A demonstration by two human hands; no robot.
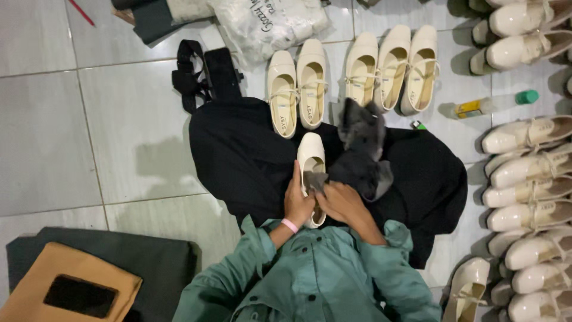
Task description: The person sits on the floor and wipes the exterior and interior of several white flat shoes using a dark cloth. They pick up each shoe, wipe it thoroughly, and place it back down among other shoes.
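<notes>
Shoe in hand: cream flat shoe (311, 156), toe pointing away from the person, lying on the black-clad lap (250, 161) in the middle of the head view.
Left hand (297, 203): fingers wrapped around the shoe's left side near the heel; pink band (289, 225) on the wrist.
Right hand (341, 204): fingers curled closed on a dark grey cloth (360, 152), pressed into the shoe's opening; the rest of the cloth trails up and to the right over the lap.
Sleeves: green jacket (316, 280) on both arms.
Floor: pale tiles (89, 119).
Row ahead: five cream shoes (357, 71) side by side, just beyond the lap.
Right edge: many more cream shoes (527, 197) in a column.
Bottle: small, yellow label, green cap (491, 104), lying on the tiles between the two groups.
Lower left: tan pouch (77, 286) on dark fabric.
Upper middle: black strap (196, 74) and a white plastic bag (268, 24).
</notes>
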